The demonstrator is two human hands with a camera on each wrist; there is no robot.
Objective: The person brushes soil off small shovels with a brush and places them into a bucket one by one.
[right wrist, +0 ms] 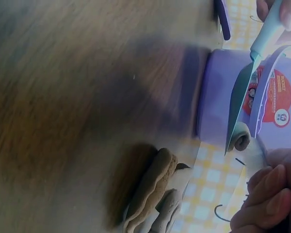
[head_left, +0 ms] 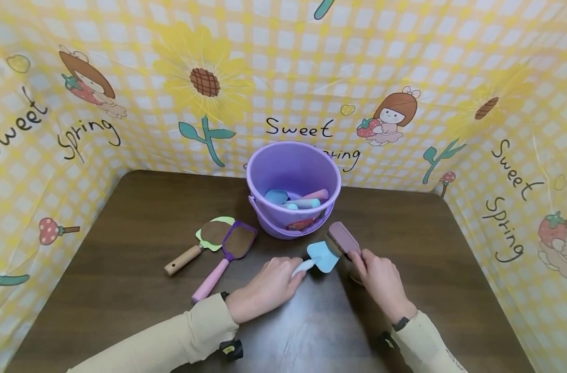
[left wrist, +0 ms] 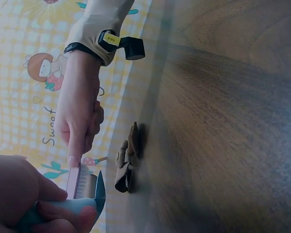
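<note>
My left hand [head_left: 277,280] grips the handle of a light-blue toy shovel [head_left: 322,256], its blade tilted above the table. My right hand [head_left: 381,282] holds a mauve brush [head_left: 344,238], bristles set against the shovel's blade. In the right wrist view, a small brown rolled piece [right wrist: 241,137] lies at the blade between shovel and brush. Brown lumps with wavy edges [right wrist: 153,189] sit on the table below the right hand, mostly hidden by it in the head view.
A purple bucket [head_left: 257,178] holding several toy tools stands at the back. Left of it lie a green-edged shovel with a wooden handle [head_left: 183,260] and a purple shovel with a pink handle [head_left: 211,281], both blades covered in brown. Patterned cloth [head_left: 283,77] walls the table's back and sides.
</note>
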